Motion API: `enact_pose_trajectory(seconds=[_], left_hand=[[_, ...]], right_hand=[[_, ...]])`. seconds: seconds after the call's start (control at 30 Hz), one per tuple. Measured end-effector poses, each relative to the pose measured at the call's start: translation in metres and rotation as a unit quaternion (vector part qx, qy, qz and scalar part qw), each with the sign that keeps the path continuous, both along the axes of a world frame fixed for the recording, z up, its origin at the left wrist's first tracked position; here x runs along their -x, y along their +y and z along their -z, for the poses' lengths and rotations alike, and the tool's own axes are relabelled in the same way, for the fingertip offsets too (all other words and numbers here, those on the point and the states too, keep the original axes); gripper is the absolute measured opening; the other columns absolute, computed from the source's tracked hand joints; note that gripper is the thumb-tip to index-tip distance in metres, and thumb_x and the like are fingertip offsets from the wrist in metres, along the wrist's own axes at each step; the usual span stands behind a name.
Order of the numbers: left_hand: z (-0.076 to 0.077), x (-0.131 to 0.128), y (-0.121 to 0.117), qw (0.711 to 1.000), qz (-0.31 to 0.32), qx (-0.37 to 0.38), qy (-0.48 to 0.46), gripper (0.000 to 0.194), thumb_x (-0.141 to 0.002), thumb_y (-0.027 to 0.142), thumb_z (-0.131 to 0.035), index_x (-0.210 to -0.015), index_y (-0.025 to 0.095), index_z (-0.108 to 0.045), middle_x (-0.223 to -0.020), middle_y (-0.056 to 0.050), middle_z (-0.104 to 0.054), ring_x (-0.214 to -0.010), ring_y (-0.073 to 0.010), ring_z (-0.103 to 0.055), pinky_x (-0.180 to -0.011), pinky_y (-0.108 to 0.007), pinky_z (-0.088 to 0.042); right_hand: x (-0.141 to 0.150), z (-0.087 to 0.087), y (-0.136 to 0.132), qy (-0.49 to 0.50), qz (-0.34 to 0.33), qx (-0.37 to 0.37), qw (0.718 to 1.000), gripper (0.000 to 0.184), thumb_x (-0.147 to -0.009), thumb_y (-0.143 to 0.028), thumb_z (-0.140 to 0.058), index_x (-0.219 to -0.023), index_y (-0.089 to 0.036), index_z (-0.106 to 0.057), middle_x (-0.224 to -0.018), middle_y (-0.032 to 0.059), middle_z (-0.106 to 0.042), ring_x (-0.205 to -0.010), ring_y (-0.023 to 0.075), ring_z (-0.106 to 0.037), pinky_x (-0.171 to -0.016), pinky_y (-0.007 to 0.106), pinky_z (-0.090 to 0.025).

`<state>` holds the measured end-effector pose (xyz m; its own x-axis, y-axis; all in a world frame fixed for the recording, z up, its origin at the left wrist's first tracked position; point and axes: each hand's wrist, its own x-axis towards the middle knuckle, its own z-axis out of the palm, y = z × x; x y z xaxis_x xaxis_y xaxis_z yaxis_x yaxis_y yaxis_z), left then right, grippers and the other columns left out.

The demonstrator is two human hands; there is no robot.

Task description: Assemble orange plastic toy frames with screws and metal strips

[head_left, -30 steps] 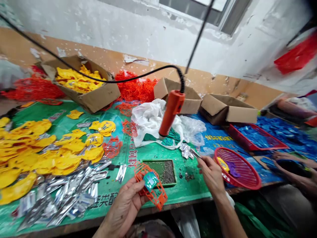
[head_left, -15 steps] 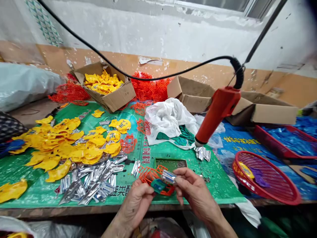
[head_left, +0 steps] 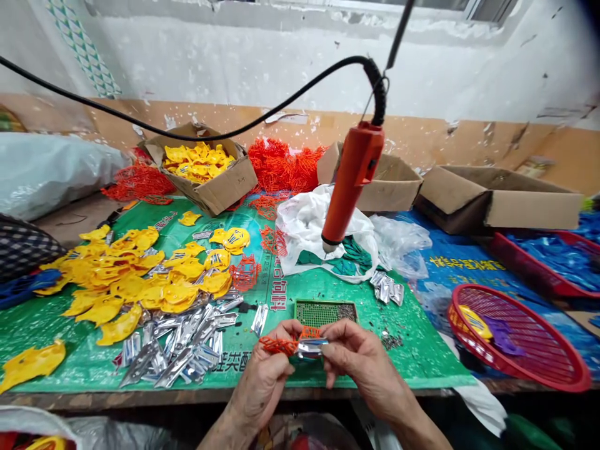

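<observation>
Between my hands, close to the table's front edge, is an orange plastic lattice piece [head_left: 280, 345]. My left hand [head_left: 262, 375] is closed around it. A shiny silver plate [head_left: 310, 348] is pinched in the fingers of my right hand [head_left: 363, 362] and lies against the lattice piece. My fingers cover parts of both. Just behind them sits a green gridded tray [head_left: 323, 310] with small dark bits at its right end. An orange-red electric screwdriver [head_left: 351, 181] hangs tip down above the table, apart from my hands.
Yellow plastic pieces [head_left: 140, 275] and loose silver plates [head_left: 187, 340] are heaped at the left. Behind are a carton of yellow pieces [head_left: 225, 187], orange lattice pieces [head_left: 285, 165], a white bag [head_left: 300, 219] and another carton [head_left: 525, 209]. A red basket [head_left: 529, 344] stands right.
The lattice piece has turned in my left hand, and its green part no longer shows. The silver plate has moved left against it. In view, the hanging screwdriver has swung left.
</observation>
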<state>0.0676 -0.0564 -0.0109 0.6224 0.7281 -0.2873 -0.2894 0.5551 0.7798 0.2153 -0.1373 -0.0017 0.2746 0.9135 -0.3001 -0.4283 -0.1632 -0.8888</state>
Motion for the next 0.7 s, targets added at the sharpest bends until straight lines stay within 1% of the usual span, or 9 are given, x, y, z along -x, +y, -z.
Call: enact_pose_trajectory(seconds=[0.17,0.23,0.33,0.4,0.47,0.53,0.6,0.63,0.7], left_hand=[[0.002,0.0,0.001,0.999,-0.008,-0.031,0.038,0.012,-0.054,0.004,-0.058,-0.055,0.016,-0.059,-0.114,-0.007,-0.063,-0.106,-0.0257,-0.057,-0.084,-0.03,-0.044],[0.0,0.001,0.002,0.995,-0.016,-0.061,0.074,0.016,-0.059,0.007,-0.063,-0.069,0.018,-0.068,-0.12,-0.007,-0.063,-0.111,-0.0277,-0.056,-0.087,-0.031,-0.044],[-0.009,0.008,0.003,0.969,-0.111,-0.152,0.159,0.04,-0.063,0.009,-0.072,-0.101,0.022,-0.073,-0.123,-0.008,-0.062,-0.107,-0.0276,-0.057,-0.088,-0.032,-0.045],[-0.018,0.016,0.001,0.932,-0.205,-0.218,0.203,0.043,-0.062,0.008,-0.077,-0.103,0.023,-0.074,-0.126,-0.009,-0.06,-0.096,-0.0254,-0.058,-0.083,-0.029,-0.045],[-0.029,0.025,-0.003,0.921,-0.239,-0.234,0.202,0.037,-0.063,0.009,-0.079,-0.097,0.022,-0.078,-0.127,-0.01,-0.061,-0.078,-0.0209,-0.057,-0.072,-0.027,-0.046],[-0.037,0.031,-0.007,0.943,-0.178,-0.217,0.178,0.039,-0.063,0.008,-0.08,-0.1,0.021,-0.079,-0.122,-0.012,-0.066,-0.062,-0.0166,-0.054,-0.063,-0.026,-0.047],[-0.039,0.033,-0.007,0.955,-0.079,-0.228,0.17,0.048,-0.064,0.009,-0.081,-0.11,0.021,-0.077,-0.117,-0.012,-0.07,-0.059,-0.0164,-0.057,-0.066,-0.026,-0.05],[-0.039,0.032,-0.006,0.951,-0.041,-0.249,0.177,0.051,-0.065,0.01,-0.081,-0.115,0.022,-0.075,-0.116,-0.012,-0.072,-0.064,-0.0185,-0.061,-0.073,-0.027,-0.052],[-0.036,0.028,-0.001,0.931,-0.005,-0.303,0.202,0.048,-0.071,0.014,-0.078,-0.118,0.025,-0.073,-0.116,-0.009,-0.073,-0.085,-0.0245,-0.067,-0.09,-0.029,-0.049]], right_hand=[[0.004,-0.003,0.002,-0.031,-0.008,-0.008,0.999,0.041,-0.067,-0.049,-0.082,-0.079,-0.017,-0.06,-0.061,-0.0014,-0.062,-0.054,0.0116,-0.059,-0.049,0.025,-0.055],[0.002,-0.004,0.003,-0.048,0.002,-0.022,0.999,0.04,-0.068,-0.049,-0.082,-0.078,-0.017,-0.06,-0.064,-0.0013,-0.061,-0.056,0.0119,-0.059,-0.05,0.025,-0.055],[-0.002,-0.006,0.004,-0.081,0.006,-0.038,0.996,0.037,-0.071,-0.048,-0.079,-0.078,-0.018,-0.06,-0.064,-0.0015,-0.06,-0.056,0.012,-0.058,-0.051,0.025,-0.055],[-0.002,-0.007,0.005,-0.104,0.012,-0.051,0.993,0.034,-0.074,-0.047,-0.077,-0.079,-0.018,-0.06,-0.065,-0.0017,-0.059,-0.056,0.0118,-0.058,-0.051,0.025,-0.055],[0.001,-0.009,0.005,-0.134,0.012,-0.07,0.988,0.03,-0.078,-0.047,-0.073,-0.08,-0.019,-0.061,-0.07,-0.0012,-0.059,-0.056,0.0113,-0.058,-0.051,0.025,-0.054],[0.005,-0.01,0.006,-0.172,-0.003,-0.095,0.98,0.024,-0.083,-0.043,-0.068,-0.084,-0.02,-0.063,-0.077,0.0004,-0.061,-0.058,0.0112,-0.059,-0.053,0.024,-0.054],[0.009,-0.011,0.006,-0.217,-0.021,-0.12,0.969,0.016,-0.088,-0.038,-0.063,-0.087,-0.022,-0.064,-0.084,0.0024,-0.064,-0.062,0.0119,-0.061,-0.055,0.024,-0.054],[0.011,-0.01,0.005,-0.241,-0.027,-0.133,0.961,0.013,-0.089,-0.036,-0.061,-0.088,-0.023,-0.064,-0.087,0.0033,-0.065,-0.064,0.0124,-0.062,-0.056,0.024,-0.055],[0.011,-0.008,0.003,-0.296,-0.03,-0.157,0.942,0.009,-0.091,-0.03,-0.058,-0.088,-0.024,-0.064,-0.092,0.0045,-0.066,-0.068,0.0136,-0.063,-0.06,0.025,-0.055]])
